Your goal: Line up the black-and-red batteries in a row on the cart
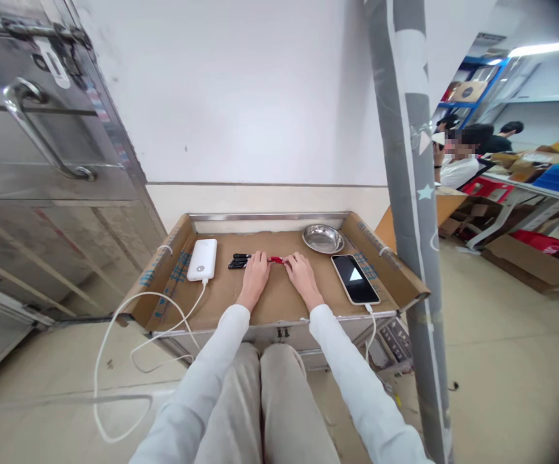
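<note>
My left hand (pixel 256 276) reaches over the middle of the cardboard-lined tray top (pixel 279 303), its fingers closed on the left part of a red pen (pixel 275 260). My right hand (pixel 303 276) pinches the pen's other end between thumb and fingers. The red pen lies level across the gap between both hands, and its ends are hidden by the fingers. Several black pens (pixel 237 261) lie side by side just left of my left hand, which partly covers them.
A white power bank (pixel 202 260) with a cable sits at left. To the right are a round steel bowl (pixel 322 239) and a plugged-in phone (pixel 355 279). A padded grey pole (pixel 409 193) rises beside the tray's right edge. People sit at a cluttered table further right.
</note>
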{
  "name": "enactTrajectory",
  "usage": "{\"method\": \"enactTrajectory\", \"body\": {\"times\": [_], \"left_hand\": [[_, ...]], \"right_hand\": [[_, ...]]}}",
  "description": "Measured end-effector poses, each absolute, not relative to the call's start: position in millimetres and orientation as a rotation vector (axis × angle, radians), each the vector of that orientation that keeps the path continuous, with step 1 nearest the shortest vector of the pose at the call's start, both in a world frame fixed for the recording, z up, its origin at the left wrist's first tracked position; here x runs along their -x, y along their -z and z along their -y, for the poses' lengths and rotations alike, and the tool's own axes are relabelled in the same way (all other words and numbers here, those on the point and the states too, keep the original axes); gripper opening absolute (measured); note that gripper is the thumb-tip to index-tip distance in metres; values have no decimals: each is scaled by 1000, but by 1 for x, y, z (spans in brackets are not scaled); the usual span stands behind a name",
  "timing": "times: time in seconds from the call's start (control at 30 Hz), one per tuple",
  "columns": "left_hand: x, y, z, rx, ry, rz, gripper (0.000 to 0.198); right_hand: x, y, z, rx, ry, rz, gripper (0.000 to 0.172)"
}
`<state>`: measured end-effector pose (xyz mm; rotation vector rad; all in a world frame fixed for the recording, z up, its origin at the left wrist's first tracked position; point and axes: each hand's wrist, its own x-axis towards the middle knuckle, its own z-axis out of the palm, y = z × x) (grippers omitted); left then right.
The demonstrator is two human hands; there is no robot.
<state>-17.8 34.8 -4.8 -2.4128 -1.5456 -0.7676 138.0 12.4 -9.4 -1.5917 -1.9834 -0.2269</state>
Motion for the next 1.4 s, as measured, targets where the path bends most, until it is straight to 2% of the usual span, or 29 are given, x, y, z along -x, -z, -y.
{"method": "enactTrajectory", "body": {"times": [0.37,0.53,0.67,0.93,1.17,1.4], "left_hand": [[64,0,-7,2095,839,1879,22],[84,5,-6,2224,857,1766,17],[88,8,-2,2371,896,1692,14],[63,0,-2,2863,1374,1547,16],[31,-35,-17,2865,1757,1482,20],[33,-49,-28,2813,1915,1579,22]], "right_hand": [[-138,4,-3,1696,233,1933,21],[-132,-1,2,1419,88,2125,26],[-130,0,0,1427,70,2141,28],[-129,-9,11,1269,-104,2042,43],[-134,3,5,1228,-252,1955,34],[-137,12,-4,1202,-297,1892,34]]}}
